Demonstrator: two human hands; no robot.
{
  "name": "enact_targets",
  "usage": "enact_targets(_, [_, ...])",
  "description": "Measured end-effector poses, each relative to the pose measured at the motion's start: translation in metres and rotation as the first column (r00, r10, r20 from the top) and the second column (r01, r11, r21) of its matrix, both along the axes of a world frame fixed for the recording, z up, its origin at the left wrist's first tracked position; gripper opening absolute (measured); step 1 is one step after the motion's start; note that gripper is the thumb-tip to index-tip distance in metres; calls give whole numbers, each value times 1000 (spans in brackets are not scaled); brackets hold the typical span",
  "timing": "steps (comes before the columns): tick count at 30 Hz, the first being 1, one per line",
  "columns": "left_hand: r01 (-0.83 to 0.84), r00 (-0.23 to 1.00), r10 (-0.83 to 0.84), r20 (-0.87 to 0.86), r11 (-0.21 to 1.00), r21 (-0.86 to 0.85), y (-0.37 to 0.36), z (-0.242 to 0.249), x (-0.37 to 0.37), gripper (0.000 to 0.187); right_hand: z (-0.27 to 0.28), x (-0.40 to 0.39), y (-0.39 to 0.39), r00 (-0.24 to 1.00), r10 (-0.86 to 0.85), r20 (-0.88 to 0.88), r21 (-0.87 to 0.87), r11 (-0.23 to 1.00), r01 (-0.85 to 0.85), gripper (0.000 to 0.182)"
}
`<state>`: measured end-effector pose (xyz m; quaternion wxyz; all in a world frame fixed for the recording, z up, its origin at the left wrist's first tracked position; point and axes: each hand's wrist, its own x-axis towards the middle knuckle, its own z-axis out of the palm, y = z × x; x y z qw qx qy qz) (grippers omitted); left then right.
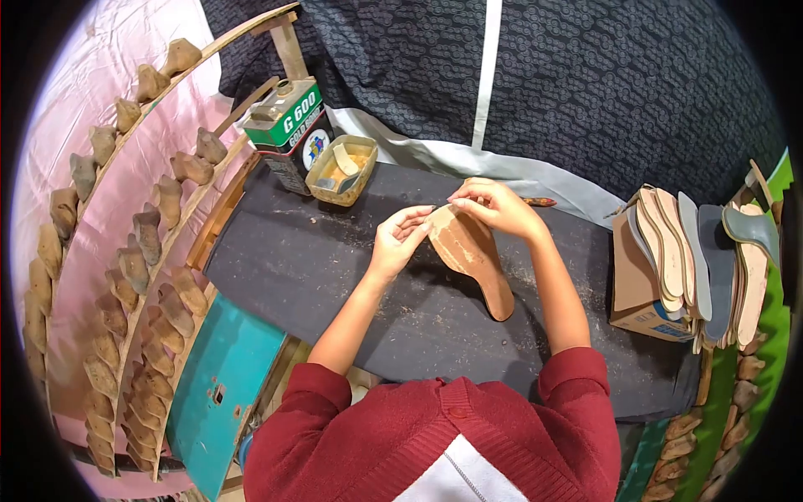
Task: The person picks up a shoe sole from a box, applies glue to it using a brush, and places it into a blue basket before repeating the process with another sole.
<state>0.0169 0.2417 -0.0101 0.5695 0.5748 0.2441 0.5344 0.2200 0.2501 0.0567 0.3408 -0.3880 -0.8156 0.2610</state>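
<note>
A tan shoe insole (pixel 468 247) with pale worn patches is held up over the dark table (pixel 401 309), its narrow end pointing down and towards me. My left hand (pixel 399 241) pinches the left side of its wide end between thumb and fingers. At the top edge of the same end, my right hand (pixel 495 206) grips with thumb and bent fingers. The two sets of fingertips are close together. Behind my right hand lies a small brush-like handle (pixel 539 202), partly hidden.
A G 600 can (pixel 288 134) and a tub with yellowish residue and a scoop (pixel 341 171) stand back left. At right, a cardboard box (pixel 640 276) holds stacked insoles (pixel 669 243). Racks of wooden shoe lasts (pixel 146 234) line the left; a teal panel (pixel 222 376) leans below.
</note>
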Motion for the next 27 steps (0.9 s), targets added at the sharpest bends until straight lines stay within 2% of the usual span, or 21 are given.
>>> enact_targets(3, [-39, 999, 41, -19, 995, 90, -5, 20, -16, 29, 22, -16, 0, 998, 70, 6, 11, 998, -70, 19])
enact_targets(6, [-93, 996, 94, 4, 990, 103, -13, 35, -42, 28, 36, -40, -1, 991, 137, 13, -4, 991, -137, 18])
enact_targets(8, [-150, 989, 151, 4, 982, 111, -24, 47, -65, 27, 41, -62, -4, 994, 108, 22, -51, 993, -106, 20])
enact_targets(10, [-223, 975, 224, 2, 970, 98, -37, 53, -91, 27, 33, -90, -3, 982, 182, -45, 23, 983, -181, 18])
enact_targets(12, [-301, 953, 304, -13, 949, 98, -56, 56, -122, 23, 34, -123, -10, 978, 207, -35, -8, 978, -208, 18])
enact_targets(13, [-339, 940, 342, -16, 936, 95, -67, 59, -138, 21, 33, -142, -14, 960, 268, -74, 39, 963, -266, 18])
enact_targets(15, [-432, 900, 435, -28, 899, 77, -98, 62, -169, 20, 30, -181, -26, 925, 357, -132, 13, 934, -358, 19])
enact_targets(17, [-555, 828, 559, -49, 829, 73, -133, 61, -201, 18, 24, -226, -40, 877, 447, -177, -39, 887, -460, 19])
enact_targets(18, [-609, 790, 611, -52, 792, 54, -153, 58, -218, 18, 15, -249, -45, 846, 501, -179, 11, 861, -508, 19])
enact_targets(21, [-737, 672, 737, -70, 675, 25, -212, 42, -269, 18, -2, -323, -75, 777, 620, -111, -8, 781, -625, 19])
enact_targets(23, [-814, 577, 811, -103, 580, 8, -253, 24, -298, 18, -21, -367, -104, 712, 680, -176, -30, 719, -694, 19])
enact_targets(27, [-910, 413, 892, -182, 410, -60, -330, -26, -344, 18, -82, -444, -161, 633, 749, -197, -91, 628, -772, 20])
